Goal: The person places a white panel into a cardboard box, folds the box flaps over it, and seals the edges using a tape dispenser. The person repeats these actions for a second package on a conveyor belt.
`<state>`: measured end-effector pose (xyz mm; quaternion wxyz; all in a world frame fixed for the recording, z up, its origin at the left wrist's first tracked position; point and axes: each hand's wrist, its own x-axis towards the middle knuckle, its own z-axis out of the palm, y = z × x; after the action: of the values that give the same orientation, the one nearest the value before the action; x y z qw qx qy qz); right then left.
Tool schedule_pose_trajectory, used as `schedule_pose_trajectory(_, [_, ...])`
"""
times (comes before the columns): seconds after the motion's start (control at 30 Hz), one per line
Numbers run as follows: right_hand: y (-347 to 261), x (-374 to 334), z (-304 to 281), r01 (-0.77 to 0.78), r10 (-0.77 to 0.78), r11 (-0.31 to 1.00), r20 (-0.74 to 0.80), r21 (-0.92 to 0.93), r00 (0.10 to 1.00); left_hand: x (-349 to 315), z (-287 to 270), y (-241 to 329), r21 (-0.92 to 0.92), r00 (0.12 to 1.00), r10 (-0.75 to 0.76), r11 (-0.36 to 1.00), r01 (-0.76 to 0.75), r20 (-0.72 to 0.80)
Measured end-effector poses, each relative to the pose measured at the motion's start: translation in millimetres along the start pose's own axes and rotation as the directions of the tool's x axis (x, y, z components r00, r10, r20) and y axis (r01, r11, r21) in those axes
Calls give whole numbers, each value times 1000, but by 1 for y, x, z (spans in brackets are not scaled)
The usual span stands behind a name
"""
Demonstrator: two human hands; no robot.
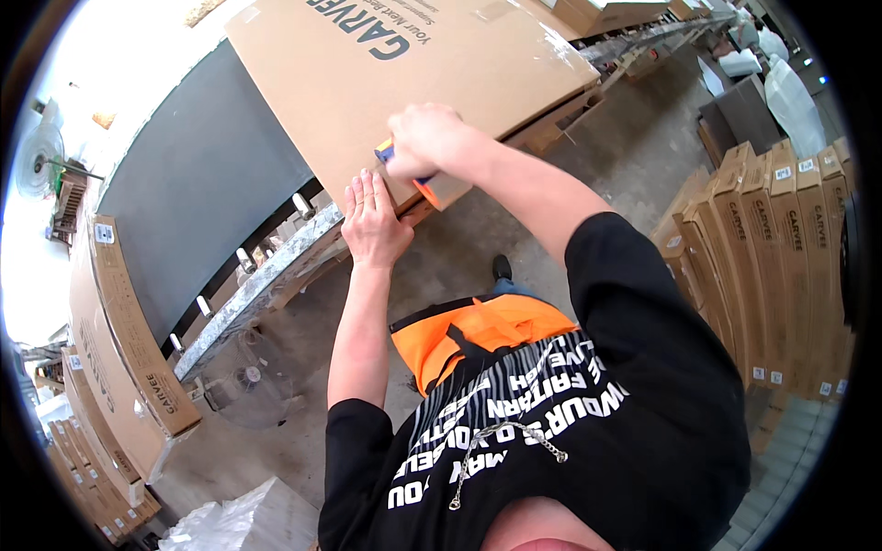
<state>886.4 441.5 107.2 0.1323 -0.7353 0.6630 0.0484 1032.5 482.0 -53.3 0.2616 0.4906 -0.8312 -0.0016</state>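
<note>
A large flat cardboard box (441, 69) lies at the far end of the work surface, its near edge toward me. My left hand (372, 220) presses on the box's near corner, fingers stretched out and flat, holding nothing. Just right of it, my right hand (427, 142) is closed around a tape dispenser (426, 191) with blue, yellow and orange parts. The dispenser sits against the box's near edge. My fist hides most of it, and some motion blur softens its outline.
A dark conveyor belt (202, 174) with a metal side rail (266, 286) runs left of the box. Upright cartons (763, 266) stand in rows at the right, and more cartons (129, 340) lean at the left. A floor fan (250, 376) stands below the rail.
</note>
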Motion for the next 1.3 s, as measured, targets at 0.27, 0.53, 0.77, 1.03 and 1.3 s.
schedule_pose_trajectory(0.27, [25,-66,124,14,-16,999,54,38,998,3,-7,-3,34,997,73,997,-73,24])
schedule_pose_trajectory(0.53, [90,-71,241,101,-138,979,215,177,967,-23,-18,-24,108,999,6,994,-11,54])
schedule_pose_trajectory(0.77, [356,-143,180,8,356,-380,138,925,924,58,10,91,138,950,85,982,-132,302])
schedule_pose_trajectory(1.03, [541,33,79,-13,49,-358,32,934,998,226,140,252,-21,890,256,963,-268,378])
schedule_pose_trajectory(1.3, [465,-83,112,-81,-33,-163,77,983,997,231,156,254,133,899,238,943,-304,367])
